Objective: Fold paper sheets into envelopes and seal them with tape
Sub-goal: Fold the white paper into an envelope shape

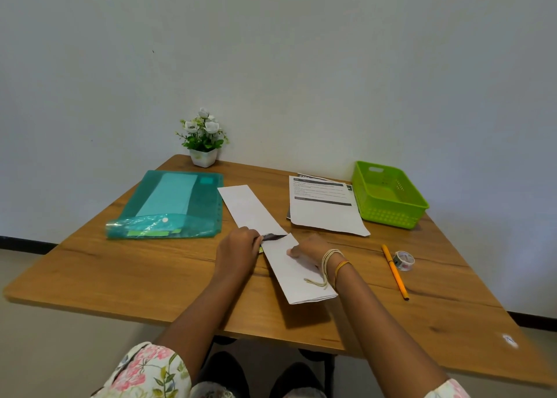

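A long folded white paper strip (256, 213) lies slanted across the middle of the wooden table (150, 265). Its near half is lifted slightly along a fold. My left hand (238, 250) grips the strip's left edge at the fold, fingers curled on it. My right hand (310, 251) presses on the near half with the fingers bent against the paper. A roll of patterned tape (404, 260) sits at the right, apart from both hands.
A stack of printed sheets (324, 206) lies behind the strip, beside a green plastic basket (388, 195). An orange pencil (394, 272) lies next to the tape. A teal plastic folder (171, 204) is at the left and a small flower pot (203, 139) by the wall.
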A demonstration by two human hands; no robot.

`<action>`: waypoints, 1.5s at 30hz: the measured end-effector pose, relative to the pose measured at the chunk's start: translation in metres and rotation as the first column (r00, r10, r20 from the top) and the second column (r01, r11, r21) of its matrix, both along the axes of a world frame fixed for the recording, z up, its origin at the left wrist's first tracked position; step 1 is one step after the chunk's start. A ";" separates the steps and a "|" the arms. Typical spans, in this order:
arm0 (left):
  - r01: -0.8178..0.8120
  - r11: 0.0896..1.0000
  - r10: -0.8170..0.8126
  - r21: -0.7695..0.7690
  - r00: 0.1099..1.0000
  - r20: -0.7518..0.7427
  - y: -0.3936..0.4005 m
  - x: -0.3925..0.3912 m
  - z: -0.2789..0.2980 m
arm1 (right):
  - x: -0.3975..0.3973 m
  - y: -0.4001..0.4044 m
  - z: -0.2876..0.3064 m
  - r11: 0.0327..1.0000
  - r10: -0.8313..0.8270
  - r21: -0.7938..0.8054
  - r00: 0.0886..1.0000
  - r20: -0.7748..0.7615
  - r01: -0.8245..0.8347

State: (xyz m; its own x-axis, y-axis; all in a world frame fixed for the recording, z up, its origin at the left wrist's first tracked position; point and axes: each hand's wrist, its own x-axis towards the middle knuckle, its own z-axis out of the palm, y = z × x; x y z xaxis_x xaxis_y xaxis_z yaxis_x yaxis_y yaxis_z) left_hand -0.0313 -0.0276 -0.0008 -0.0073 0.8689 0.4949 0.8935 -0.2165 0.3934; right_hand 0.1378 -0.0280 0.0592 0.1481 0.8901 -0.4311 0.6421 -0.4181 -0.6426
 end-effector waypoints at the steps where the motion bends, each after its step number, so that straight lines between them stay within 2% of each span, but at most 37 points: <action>1: 0.003 1.000 -0.003 0.002 1.000 0.013 0.000 -0.001 0.000 | -0.003 0.001 -0.002 1.000 0.013 -0.016 1.000 -0.013 -0.013; 8: 0.042 0.998 -0.045 0.036 0.996 0.071 -0.002 0.000 0.002 | -0.011 0.009 0.001 1.000 -0.021 0.022 1.000 0.000 0.021; 12: 0.025 0.998 -0.029 0.055 0.996 0.085 -0.003 -0.001 0.003 | -0.012 0.012 0.002 0.995 -0.070 0.057 0.992 -0.106 0.076; 15: -0.007 0.998 0.000 0.066 0.994 0.109 -0.003 -0.002 0.004 | -0.007 0.007 0.010 0.997 -0.041 -0.069 0.979 -0.198 0.028; 17: -0.018 0.997 0.008 0.075 0.992 0.128 -0.002 -0.002 0.004 | 0.002 0.003 0.017 0.976 0.018 -0.212 0.984 -0.176 -0.056; 19: -0.031 0.996 0.019 0.080 0.990 0.142 -0.002 -0.003 0.003 | 0.011 0.000 0.023 0.956 0.076 -0.272 0.988 -0.134 -0.110; 22: -0.033 0.995 0.019 0.091 0.988 0.155 -0.004 -0.003 0.004 | 0.011 0.001 0.023 0.987 -0.062 -0.161 0.978 -0.201 0.030; 25: 0.032 0.996 -0.043 0.089 0.991 0.128 -0.004 -0.002 0.004 | 0.001 0.004 0.014 0.966 -0.253 -0.039 0.895 -0.366 0.257; 29: 0.053 0.996 -0.061 0.076 0.992 0.108 -0.003 -0.003 0.003 | -0.014 0.006 -0.015 0.884 -0.291 0.245 0.878 -0.379 0.399; 31: 0.027 0.997 -0.034 0.066 0.993 0.112 -0.002 -0.005 0.002 | -0.018 0.006 -0.025 0.860 -0.284 0.300 0.877 -0.388 0.412; 34: 0.012 0.999 -0.016 0.040 0.993 0.116 -0.001 -0.005 0.001 | -0.016 0.005 -0.022 0.920 -0.181 0.264 0.910 -0.373 0.291; 37: 0.012 1.000 -0.014 0.019 0.994 0.113 0.000 -0.004 0.002 | -0.004 -0.005 0.002 0.999 0.002 0.049 0.890 -0.456 0.023; 40: 0.004 1.000 -0.003 -0.003 0.994 0.110 0.001 -0.004 0.001 | 0.014 -0.012 0.018 0.940 0.285 -0.081 0.893 -0.347 -0.332; 42: 0.003 1.000 -0.002 -0.010 0.995 0.103 0.000 -0.003 0.001 | 0.020 -0.014 0.019 0.896 0.416 -0.049 0.872 -0.257 -0.442; 45: 0.010 1.000 -0.009 -0.009 0.995 0.101 -0.002 -0.003 0.003 | 0.016 -0.014 0.011 0.862 0.505 0.080 0.862 -0.043 -0.501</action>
State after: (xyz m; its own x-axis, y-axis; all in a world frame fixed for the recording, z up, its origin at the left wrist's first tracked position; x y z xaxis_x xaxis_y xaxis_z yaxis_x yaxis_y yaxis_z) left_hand -0.0339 -0.0292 0.0018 -0.0484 0.8736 0.4842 0.8473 -0.2208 0.4831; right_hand 0.1542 -0.0422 0.0701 -0.3513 0.8625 -0.3643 0.7134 -0.0054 -0.7008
